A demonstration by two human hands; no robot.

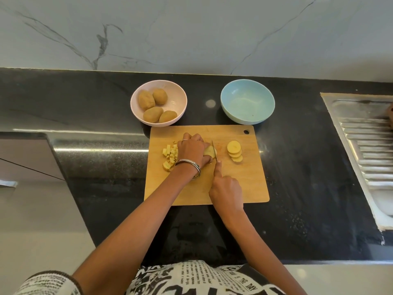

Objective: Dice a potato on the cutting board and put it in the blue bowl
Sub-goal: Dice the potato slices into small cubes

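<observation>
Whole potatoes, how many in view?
4, all in the pink bowl: two at the back, two at the front. More could be hidden beneath them.

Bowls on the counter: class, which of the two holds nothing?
The blue bowl, behind the cutting board's right corner, is empty. The pink bowl to its left holds four whole potatoes.

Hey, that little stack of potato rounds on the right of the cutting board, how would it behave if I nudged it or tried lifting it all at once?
The potato rounds overlap loosely, so a nudge would probably fan them across the cutting board rather than roll them. Their cut faces look moist, so likely slippery. Flat and thin, they seem light, though lifting all together may drop some.
</observation>
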